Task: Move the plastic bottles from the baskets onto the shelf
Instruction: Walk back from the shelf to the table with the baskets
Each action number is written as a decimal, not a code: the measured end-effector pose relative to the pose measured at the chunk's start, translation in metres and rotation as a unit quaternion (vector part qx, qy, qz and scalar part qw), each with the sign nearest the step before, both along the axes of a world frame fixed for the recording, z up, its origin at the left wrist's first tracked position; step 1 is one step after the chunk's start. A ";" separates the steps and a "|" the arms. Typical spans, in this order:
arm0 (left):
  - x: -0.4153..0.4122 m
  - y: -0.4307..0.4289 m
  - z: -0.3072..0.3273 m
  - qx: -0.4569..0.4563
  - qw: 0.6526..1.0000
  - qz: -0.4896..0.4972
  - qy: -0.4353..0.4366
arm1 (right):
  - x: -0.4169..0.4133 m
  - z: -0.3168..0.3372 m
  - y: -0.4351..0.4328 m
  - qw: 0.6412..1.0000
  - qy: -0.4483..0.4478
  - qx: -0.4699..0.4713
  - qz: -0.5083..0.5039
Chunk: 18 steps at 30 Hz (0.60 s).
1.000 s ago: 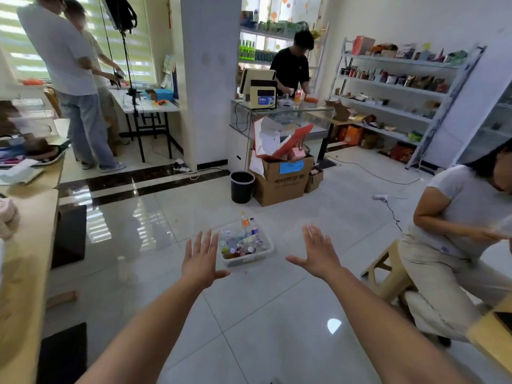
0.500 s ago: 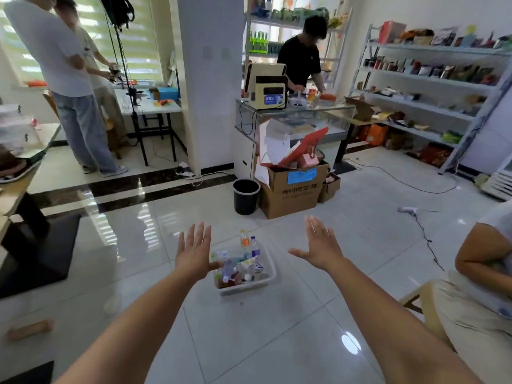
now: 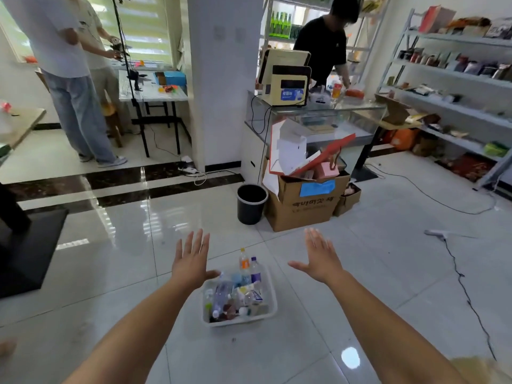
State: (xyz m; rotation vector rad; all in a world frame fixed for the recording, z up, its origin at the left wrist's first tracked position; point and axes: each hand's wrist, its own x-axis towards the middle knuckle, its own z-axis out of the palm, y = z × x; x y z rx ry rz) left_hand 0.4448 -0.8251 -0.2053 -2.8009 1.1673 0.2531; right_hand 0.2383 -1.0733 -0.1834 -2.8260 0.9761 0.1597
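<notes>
A white plastic basket (image 3: 273, 306) sits on the tiled floor below and between my hands, filled with several plastic bottles (image 3: 235, 296). An orange-labelled bottle (image 3: 243, 263) and a purple-labelled one (image 3: 255, 270) stand upright at its far end. My left hand (image 3: 191, 261) hovers at the basket's upper left with fingers spread, empty. My right hand (image 3: 321, 259) is held out to the basket's right, also spread and empty. A white shelf (image 3: 454, 106) with packaged goods stands along the right wall.
A black bin (image 3: 250, 203) and an overfilled cardboard box (image 3: 304, 200) stand just beyond the basket, before a glass counter (image 3: 318, 115). A person in black works behind it. Two people stand by a table far left. A cable (image 3: 468, 297) runs across the floor at right.
The view has moved forward and turned left; the basket now lies closer and lower. The seated person at right has left the frame. Both hands stay spread and empty.
</notes>
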 end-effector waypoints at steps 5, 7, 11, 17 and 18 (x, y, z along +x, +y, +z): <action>0.062 -0.063 -0.021 0.024 1.000 0.006 0.009 | 0.063 -0.025 -0.068 1.000 0.004 0.009 0.006; 0.080 -0.084 -0.033 0.029 0.999 0.010 0.013 | 0.081 -0.040 -0.092 1.000 0.016 0.016 0.010; 0.114 -0.121 -0.071 0.038 0.999 0.023 0.018 | 0.117 -0.077 -0.135 0.999 0.040 0.027 0.024; 0.155 -0.169 -0.201 0.057 0.996 0.063 0.033 | 0.175 -0.211 -0.193 0.996 0.055 0.049 0.050; 0.161 -0.174 -0.231 0.061 0.995 0.067 0.036 | 0.182 -0.242 -0.200 0.995 0.061 0.051 0.052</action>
